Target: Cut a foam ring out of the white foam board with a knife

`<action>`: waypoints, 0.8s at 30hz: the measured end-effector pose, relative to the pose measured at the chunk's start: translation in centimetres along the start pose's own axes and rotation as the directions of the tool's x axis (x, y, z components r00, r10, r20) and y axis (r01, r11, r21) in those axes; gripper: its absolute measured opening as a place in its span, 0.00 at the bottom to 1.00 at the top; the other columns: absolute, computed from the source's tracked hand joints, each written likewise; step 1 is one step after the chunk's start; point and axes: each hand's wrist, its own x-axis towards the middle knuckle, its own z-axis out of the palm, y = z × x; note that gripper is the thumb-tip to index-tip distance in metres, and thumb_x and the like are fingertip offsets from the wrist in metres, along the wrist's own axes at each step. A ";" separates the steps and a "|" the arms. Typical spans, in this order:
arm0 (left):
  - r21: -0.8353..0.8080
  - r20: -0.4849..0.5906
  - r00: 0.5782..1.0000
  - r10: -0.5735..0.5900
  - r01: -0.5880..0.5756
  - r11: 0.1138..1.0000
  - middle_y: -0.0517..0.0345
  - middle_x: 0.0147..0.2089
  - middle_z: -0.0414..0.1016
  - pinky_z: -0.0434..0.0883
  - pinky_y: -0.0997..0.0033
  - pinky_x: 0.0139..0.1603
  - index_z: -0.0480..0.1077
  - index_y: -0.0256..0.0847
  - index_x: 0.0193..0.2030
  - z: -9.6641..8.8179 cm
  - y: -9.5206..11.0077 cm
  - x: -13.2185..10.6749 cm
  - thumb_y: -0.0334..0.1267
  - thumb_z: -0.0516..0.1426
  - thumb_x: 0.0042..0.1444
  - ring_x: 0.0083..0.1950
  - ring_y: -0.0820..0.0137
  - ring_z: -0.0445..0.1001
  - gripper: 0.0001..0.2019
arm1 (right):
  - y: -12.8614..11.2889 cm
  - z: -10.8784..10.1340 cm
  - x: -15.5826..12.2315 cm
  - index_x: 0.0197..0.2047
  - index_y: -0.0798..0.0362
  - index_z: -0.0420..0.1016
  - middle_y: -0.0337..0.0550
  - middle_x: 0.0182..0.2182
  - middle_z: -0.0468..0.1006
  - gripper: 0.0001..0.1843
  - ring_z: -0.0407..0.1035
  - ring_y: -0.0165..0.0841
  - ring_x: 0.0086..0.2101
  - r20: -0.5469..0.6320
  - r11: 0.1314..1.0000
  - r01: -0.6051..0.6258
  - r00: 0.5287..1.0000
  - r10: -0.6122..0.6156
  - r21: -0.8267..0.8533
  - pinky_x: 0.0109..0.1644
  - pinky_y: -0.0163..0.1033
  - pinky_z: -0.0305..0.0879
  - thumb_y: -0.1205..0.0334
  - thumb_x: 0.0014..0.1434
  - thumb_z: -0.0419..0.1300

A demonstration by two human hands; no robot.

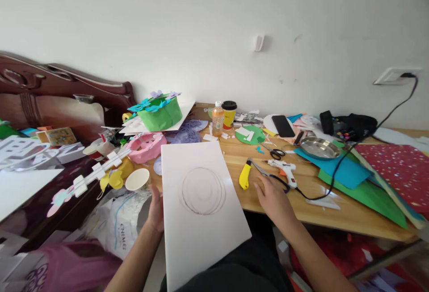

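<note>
A white foam board leans from my lap against the table edge, with several overlapping pencil circles drawn on it. My left hand is at its left edge, thumb showing and the other fingers hidden behind the board. Over the table edge, my right hand has its fingers apart, over a pair of scissors with dark handles; whether it touches them I cannot tell. A yellow utility knife lies left of that hand. Just beyond it is a white hot glue gun with its black cord.
Farther back are black-handled scissors, an orange drink bottle, a yellow cup, a phone and a steel dish. Green paper craft and a paper cup stand left. Coloured sheets lie right.
</note>
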 end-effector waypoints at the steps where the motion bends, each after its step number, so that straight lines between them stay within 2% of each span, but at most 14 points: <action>1: 0.002 -0.014 0.997 -0.079 0.079 0.997 0.43 0.45 0.82 0.80 0.55 0.46 0.74 0.37 0.54 -0.7 0.0 0.0 0.49 0.65 0.58 0.47 0.54 0.82 0.22 | 0.1 0.6 0.4 0.55 0.62 0.73 0.63 0.47 0.78 0.20 0.71 0.51 0.52 0.069 0.998 -0.027 0.997 0.031 -0.052 0.57 0.55 0.68 0.59 0.69 0.49; 3: 0.013 -0.059 0.981 -0.183 0.184 0.983 0.42 0.39 0.84 0.81 0.55 0.42 0.75 0.34 0.53 -2.0 0.4 0.0 0.40 0.69 0.49 0.41 0.49 0.84 0.25 | -0.7 1.4 1.4 0.58 0.63 0.72 0.65 0.49 0.76 0.23 0.71 0.53 0.52 0.174 0.985 -0.091 0.978 0.116 -0.147 0.55 0.54 0.67 0.56 0.70 0.49; 4: 0.021 -0.090 0.979 -0.185 0.187 0.982 0.42 0.37 0.84 0.82 0.55 0.41 0.74 0.33 0.53 -2.5 0.8 0.0 0.35 0.69 0.46 0.39 0.49 0.84 0.26 | -1.4 1.7 2.1 0.61 0.64 0.70 0.67 0.49 0.76 0.26 0.71 0.55 0.52 0.212 0.975 -0.122 0.964 0.162 -0.187 0.53 0.54 0.68 0.53 0.71 0.49; 7: 0.035 -0.164 0.984 -0.070 0.077 0.996 0.43 0.38 0.85 0.83 0.56 0.38 0.73 0.32 0.54 -3.1 1.7 0.3 0.30 0.68 0.43 0.36 0.51 0.85 0.28 | -3.4 2.2 3.8 0.68 0.66 0.61 0.73 0.50 0.74 0.36 0.73 0.58 0.49 0.298 0.961 -0.151 0.930 0.217 -0.230 0.48 0.54 0.68 0.45 0.69 0.52; 10: 0.045 -0.195 0.981 0.009 0.000 0.999 0.44 0.38 0.85 0.83 0.59 0.36 0.74 0.33 0.50 -2.5 1.9 0.7 0.30 0.68 0.43 0.33 0.54 0.84 0.24 | -4.0 2.5 4.8 0.71 0.66 0.56 0.75 0.51 0.74 0.37 0.76 0.56 0.46 0.344 0.973 -0.123 0.920 0.185 -0.195 0.48 0.52 0.68 0.54 0.65 0.58; 12: 0.042 -0.182 0.983 0.037 -0.029 0.999 0.45 0.40 0.85 0.83 0.60 0.36 0.74 0.34 0.49 -1.8 1.8 0.8 0.31 0.70 0.43 0.34 0.55 0.84 0.24 | -3.6 2.2 5.1 0.70 0.67 0.57 0.71 0.48 0.76 0.35 0.76 0.52 0.44 0.356 0.975 -0.131 0.915 0.188 -0.180 0.47 0.50 0.68 0.62 0.63 0.57; 14: 0.025 -0.139 0.989 0.053 -0.049 0.998 0.44 0.43 0.85 0.83 0.60 0.38 0.75 0.35 0.49 -0.8 1.8 0.6 0.33 0.71 0.42 0.36 0.55 0.84 0.25 | -2.9 1.1 5.0 0.68 0.67 0.58 0.67 0.46 0.78 0.32 0.76 0.50 0.44 0.342 0.972 -0.185 0.912 0.225 -0.144 0.47 0.48 0.68 0.66 0.63 0.53; 17: -0.018 -0.134 0.986 0.103 -0.107 0.994 0.45 0.47 0.84 0.83 0.57 0.44 0.75 0.36 0.51 0.9 1.8 -0.4 0.34 0.73 0.38 0.42 0.52 0.84 0.29 | -2.8 -2.5 4.0 0.67 0.64 0.62 0.63 0.48 0.79 0.28 0.75 0.48 0.47 0.211 0.957 -0.284 0.941 0.266 0.060 0.49 0.47 0.69 0.63 0.66 0.48; 18: -0.030 -0.160 0.979 0.127 -0.134 0.991 0.45 0.47 0.84 0.82 0.56 0.45 0.76 0.37 0.51 1.6 1.7 -0.8 0.35 0.73 0.38 0.43 0.51 0.84 0.30 | -3.3 -4.0 3.3 0.67 0.59 0.64 0.60 0.49 0.78 0.27 0.75 0.47 0.47 0.144 0.942 -0.285 0.954 0.261 0.175 0.49 0.46 0.69 0.60 0.67 0.48; 19: -0.037 -0.195 0.969 0.149 -0.159 0.987 0.46 0.47 0.84 0.82 0.55 0.46 0.76 0.38 0.51 2.2 1.5 -1.2 0.36 0.73 0.38 0.43 0.51 0.84 0.30 | -4.0 -5.6 2.4 0.68 0.54 0.64 0.54 0.46 0.79 0.27 0.75 0.45 0.42 0.128 0.913 -0.278 0.960 0.251 0.298 0.46 0.45 0.70 0.55 0.68 0.49; 21: -0.025 -0.258 0.948 0.186 -0.199 0.980 0.46 0.46 0.84 0.82 0.55 0.47 0.76 0.38 0.50 3.5 0.7 -2.0 0.41 0.73 0.41 0.44 0.52 0.84 0.28 | -6.0 -8.2 0.1 0.72 0.45 0.59 0.44 0.35 0.78 0.32 0.72 0.38 0.28 0.260 0.774 -0.324 0.942 0.212 0.544 0.35 0.43 0.71 0.46 0.69 0.53; 22: -0.007 -0.273 0.939 0.208 -0.218 0.976 0.46 0.46 0.84 0.81 0.55 0.47 0.77 0.38 0.49 4.1 0.2 -2.3 0.44 0.73 0.42 0.45 0.52 0.84 0.27 | -7.2 -9.1 -1.0 0.73 0.44 0.56 0.41 0.32 0.77 0.33 0.69 0.36 0.24 0.321 0.670 -0.345 0.933 0.165 0.657 0.33 0.42 0.71 0.45 0.69 0.53; 24: 0.035 -0.256 0.930 0.265 -0.265 0.964 0.45 0.47 0.84 0.81 0.56 0.48 0.78 0.37 0.49 5.2 -0.8 -2.9 0.49 0.72 0.45 0.47 0.52 0.83 0.26 | -9.5 -9.9 -3.0 0.71 0.43 0.61 0.41 0.34 0.77 0.30 0.69 0.33 0.24 0.384 0.536 -0.354 0.921 0.060 0.766 0.34 0.41 0.72 0.44 0.70 0.52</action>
